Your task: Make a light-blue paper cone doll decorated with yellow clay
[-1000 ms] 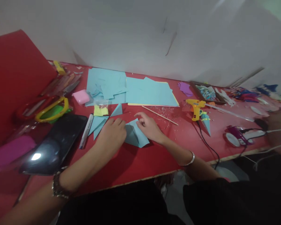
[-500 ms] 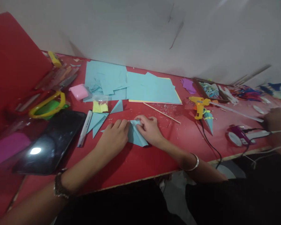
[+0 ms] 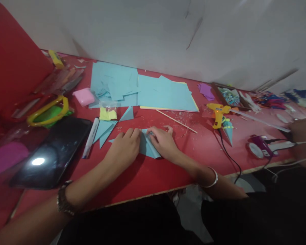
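A small piece of light-blue paper (image 3: 148,149) lies on the red table between my hands, its right side curled up into a roll. My left hand (image 3: 126,144) is closed at the paper's left edge, its fingertips pressing there. With thumb and fingers bent together, my right hand (image 3: 163,141) grips the curled right side. Fingers cover the paper's upper corners. Close to my left hand lie cut blue paper triangles (image 3: 105,132), a white marker (image 3: 91,137) and a clear packet with yellow contents (image 3: 108,112).
Blue paper sheets (image 3: 165,93) lie at the back beside paper scraps. A thin wooden stick (image 3: 177,121) is in front of them. A yellow glue gun (image 3: 218,114) with a black cord lies right. A dark tablet (image 3: 53,153) rests left. Another person's hand (image 3: 302,132) is at far right.
The right side of the blue paper is rolled slightly further inward under my right hand. Both hands stay in nearly the same place, while the view has shifted a little.
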